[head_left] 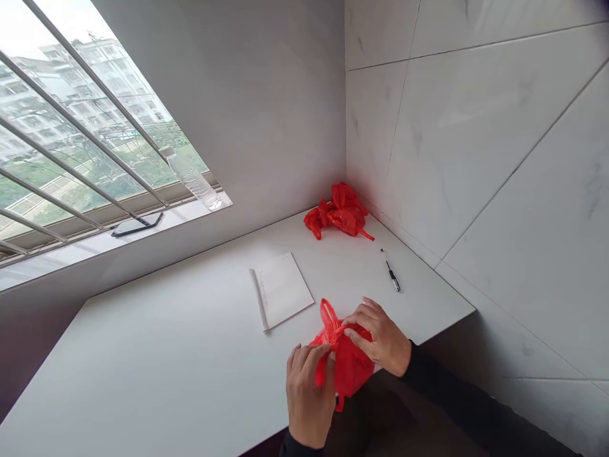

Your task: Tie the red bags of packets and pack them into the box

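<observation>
A red plastic bag (pixel 352 368) lies at the near edge of the white table, one handle loop standing up at its top. My left hand (pixel 309 387) grips the gathered plastic on the left, thumb and fingers pinched together. From the right, my right hand (pixel 379 336) pinches the bag near the same gathered spot. The plastic looks twisted or knotted between my fingers, but the exact form is partly covered by them. What the bag holds, if anything, I cannot make out.
On the white table (pixel 181 324) are an open notepad (pixel 284 291), a black pen (pixel 392 278), its small cap (pixel 381 250) and crumpled red bags (pixel 340 212) in the corner. A water bottle (pixel 195 181) and a phone (pixel 137 225) rest on the windowsill. Tiled wall bounds the right.
</observation>
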Motion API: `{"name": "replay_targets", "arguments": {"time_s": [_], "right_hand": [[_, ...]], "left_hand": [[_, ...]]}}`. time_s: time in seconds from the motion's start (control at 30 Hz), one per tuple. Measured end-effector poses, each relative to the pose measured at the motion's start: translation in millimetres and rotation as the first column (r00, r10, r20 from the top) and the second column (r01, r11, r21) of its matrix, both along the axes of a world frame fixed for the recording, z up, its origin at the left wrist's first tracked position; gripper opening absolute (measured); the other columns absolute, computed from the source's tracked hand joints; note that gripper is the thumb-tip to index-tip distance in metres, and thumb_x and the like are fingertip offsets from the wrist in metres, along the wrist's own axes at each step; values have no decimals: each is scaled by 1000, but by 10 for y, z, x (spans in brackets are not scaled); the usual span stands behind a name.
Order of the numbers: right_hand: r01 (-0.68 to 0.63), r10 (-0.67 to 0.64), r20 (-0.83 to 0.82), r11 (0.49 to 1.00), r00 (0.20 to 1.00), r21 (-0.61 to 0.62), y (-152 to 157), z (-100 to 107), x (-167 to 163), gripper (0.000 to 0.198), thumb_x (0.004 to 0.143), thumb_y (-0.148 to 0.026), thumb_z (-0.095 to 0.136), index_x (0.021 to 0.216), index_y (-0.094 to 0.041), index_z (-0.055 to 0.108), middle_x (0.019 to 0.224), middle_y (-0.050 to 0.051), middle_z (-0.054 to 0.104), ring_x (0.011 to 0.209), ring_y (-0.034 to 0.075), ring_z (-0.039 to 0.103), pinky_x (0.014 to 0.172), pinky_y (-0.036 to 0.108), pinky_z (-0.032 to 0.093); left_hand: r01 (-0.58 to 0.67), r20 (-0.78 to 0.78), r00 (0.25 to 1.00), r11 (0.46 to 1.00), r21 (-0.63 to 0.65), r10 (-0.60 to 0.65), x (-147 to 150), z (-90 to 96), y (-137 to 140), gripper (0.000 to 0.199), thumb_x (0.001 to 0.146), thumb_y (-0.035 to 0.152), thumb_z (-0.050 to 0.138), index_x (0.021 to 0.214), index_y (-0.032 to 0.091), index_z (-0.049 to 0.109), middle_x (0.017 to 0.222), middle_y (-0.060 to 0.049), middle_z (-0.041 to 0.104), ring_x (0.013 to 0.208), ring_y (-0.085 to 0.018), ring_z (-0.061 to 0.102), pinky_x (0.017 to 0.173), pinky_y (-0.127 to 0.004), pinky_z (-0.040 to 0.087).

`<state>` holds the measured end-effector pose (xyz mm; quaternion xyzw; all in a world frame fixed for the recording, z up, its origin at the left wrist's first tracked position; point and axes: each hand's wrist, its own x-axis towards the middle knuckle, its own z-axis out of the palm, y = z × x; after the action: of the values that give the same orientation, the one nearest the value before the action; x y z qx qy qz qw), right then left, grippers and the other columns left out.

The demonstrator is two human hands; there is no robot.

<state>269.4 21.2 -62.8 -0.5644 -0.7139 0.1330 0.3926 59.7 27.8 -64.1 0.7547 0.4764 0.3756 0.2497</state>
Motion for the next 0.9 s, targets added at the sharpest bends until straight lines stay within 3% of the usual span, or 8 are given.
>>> {"name": "replay_targets", "arguments": {"time_s": [0.17,0.27,0.33,0.43,0.53,0.63,0.73,0.9], "right_hand": [[250,-268,-175,961,947,-115,-43,87,254,17,99,-34,45,99,-23,58,98,6,63,96,25,58,88,45,49],[164,-197,-186,971,963,-175,-88,179,213,30,94,-35,53,121,-24,53,115,7,60,108,25,55,92,43,48],[86,-125,-167,971,978,-222,-85,234,111,44,91,-41,61,131,-26,51,112,6,60,104,25,56,93,43,47],[37,-77,-155,969,985,-244,-55,305,4,25,96,-48,55,106,-26,63,91,3,63,89,23,58,90,41,45],[115,-190,-295,960,936,-254,-59,372,31,28,102,-47,45,96,-24,59,91,2,63,87,21,58,83,36,45],[129,-233,-460,961,857,-246,-109,436,82,26,102,-48,45,104,-24,55,104,4,62,94,20,59,83,32,47],[29,-162,-580,972,799,-232,-172,483,51,23,103,-47,46,103,-24,51,107,5,62,95,20,59,82,30,49],[-68,-114,-705,972,700,-225,-295,475,-31,20,103,-46,44,105,-26,45,98,5,64,78,18,59,71,30,51]], "left_hand": [[-292,253,888,896,-333,383,-292,-24,63,35,89,54,58,103,24,66,103,-5,69,98,-25,64,86,-37,52],[-187,313,896,907,-376,314,-247,51,42,51,87,53,61,131,28,54,130,-8,60,120,-27,56,92,-37,52],[-110,299,924,915,-389,239,-145,94,28,58,85,51,65,137,29,50,130,-8,58,116,-27,57,86,-34,53],[-72,320,922,910,-408,217,-79,116,42,37,88,51,62,111,23,65,94,-4,63,82,-19,59,68,-28,50],[-116,431,848,901,-417,308,-171,140,71,31,90,51,59,94,21,65,80,-1,60,73,-16,53,65,-24,47],[-87,535,785,910,-405,313,-249,241,60,36,87,49,63,111,23,61,106,-5,65,93,-20,60,77,-26,52],[-34,445,873,936,-350,198,-192,382,3,57,80,43,73,132,27,53,124,-8,62,110,-26,60,87,-33,52],[79,341,940,974,-212,-2,-109,452,-121,10,89,32,65,87,23,69,86,-4,60,79,-19,56,69,-29,47]]}}
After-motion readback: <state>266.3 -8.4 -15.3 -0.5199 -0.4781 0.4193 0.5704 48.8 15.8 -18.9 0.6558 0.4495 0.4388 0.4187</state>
